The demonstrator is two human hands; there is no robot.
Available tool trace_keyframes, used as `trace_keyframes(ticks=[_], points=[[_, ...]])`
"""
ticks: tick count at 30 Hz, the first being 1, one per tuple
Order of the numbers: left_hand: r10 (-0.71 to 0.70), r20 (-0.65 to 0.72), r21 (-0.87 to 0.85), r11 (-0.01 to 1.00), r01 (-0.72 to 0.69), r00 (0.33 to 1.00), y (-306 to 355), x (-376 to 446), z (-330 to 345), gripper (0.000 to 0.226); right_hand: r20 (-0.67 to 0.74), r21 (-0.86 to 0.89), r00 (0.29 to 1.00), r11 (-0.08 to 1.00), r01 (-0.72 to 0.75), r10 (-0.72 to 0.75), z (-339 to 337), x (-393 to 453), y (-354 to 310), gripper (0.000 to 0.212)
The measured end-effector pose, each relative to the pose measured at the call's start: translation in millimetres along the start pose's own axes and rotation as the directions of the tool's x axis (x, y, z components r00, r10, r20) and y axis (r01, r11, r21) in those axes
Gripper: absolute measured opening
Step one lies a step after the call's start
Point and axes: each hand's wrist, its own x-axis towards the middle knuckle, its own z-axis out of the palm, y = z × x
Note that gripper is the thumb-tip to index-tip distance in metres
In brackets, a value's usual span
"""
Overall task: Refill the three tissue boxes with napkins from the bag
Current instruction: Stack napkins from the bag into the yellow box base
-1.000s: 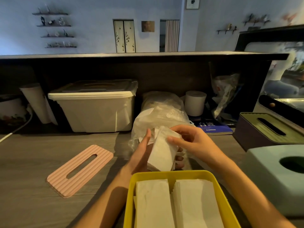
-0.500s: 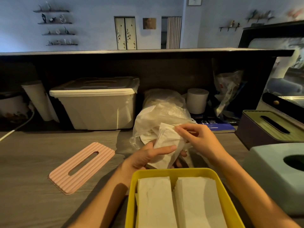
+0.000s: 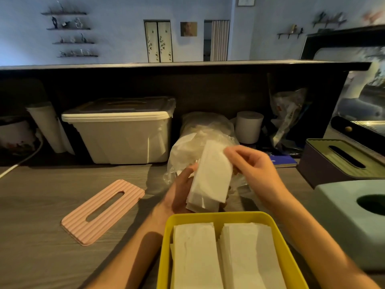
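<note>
A stack of white napkins (image 3: 210,180) is held between both hands just above the far end of the open yellow tissue box (image 3: 212,215). My left hand (image 3: 181,192) cups the stack from the left and below. My right hand (image 3: 252,163) pinches its top right corner. Two piles of napkins (image 3: 225,253) lie side by side inside the yellow box. Behind the hands is the clear plastic napkin bag (image 3: 193,147). The box's pink ribbed lid (image 3: 102,209) lies flat on the table at the left. A light green tissue box (image 3: 352,222) and a dark box with a green lid (image 3: 341,161) stand at the right.
A lidded white storage bin (image 3: 120,132) stands at the back left under the dark counter shelf (image 3: 187,65). A paper roll (image 3: 249,126), a crumpled plastic bag (image 3: 287,113) and a blue book (image 3: 285,160) sit at the back right. A white cable (image 3: 18,161) runs at far left.
The napkin stack has lifted and turned more upright between the hands. My right hand has shifted up to its top corner, and my left hand now supports it from the left side.
</note>
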Motion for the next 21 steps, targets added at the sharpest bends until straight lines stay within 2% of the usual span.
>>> trace_keyframes(ticks=[1,4,6,7,9,10,12,14,17,19,21], points=[[0.017,-0.011,0.035,0.999,-0.017,1.0,1,-3,1,0.049,0.015,-0.079,1.0,0.997,0.01,-0.009,3,0,5,0.015],[-0.059,0.027,-0.009,0.998,0.059,0.998,-2,0,1,0.073,0.009,-0.386,1.0,0.922,0.027,-0.025,10,1,18,0.01],[-0.058,0.024,0.016,0.998,0.058,0.998,-2,3,-3,0.082,-0.001,-0.494,0.998,0.868,0.055,-0.064,9,2,24,0.026],[-0.07,0.028,0.049,0.996,0.069,0.997,-1,3,-3,0.082,-0.001,-0.508,0.999,0.86,0.042,-0.049,7,3,27,0.038],[-0.091,0.01,0.17,0.982,0.088,0.996,1,0,-2,0.073,0.037,-0.466,0.997,0.884,-0.043,0.068,3,4,29,0.057],[-0.103,0.03,0.21,0.973,0.095,0.994,2,-2,-5,0.067,0.081,-0.418,0.989,0.905,-0.079,0.124,2,4,29,0.059],[-0.104,0.046,0.221,0.971,0.091,0.994,5,-3,-10,0.058,0.145,-0.332,0.978,0.938,-0.095,0.151,-2,5,31,0.05],[0.057,-0.042,0.326,0.945,-0.04,0.998,6,2,-18,0.059,0.12,-0.304,0.983,0.948,-0.098,0.141,-5,4,33,0.034],[0.352,-0.114,0.483,0.837,-0.258,0.929,2,9,-25,0.036,0.038,-0.285,0.983,0.945,-0.162,0.18,-4,4,41,0.032],[0.446,-0.088,0.624,0.722,-0.3,0.891,-2,13,-28,0.033,0.01,-0.268,0.985,0.95,-0.164,0.173,0,2,50,0.034],[0.471,-0.073,0.688,0.662,-0.298,0.879,-8,16,-28,0.035,-0.011,-0.212,0.987,0.964,-0.159,0.161,6,1,58,0.031]])
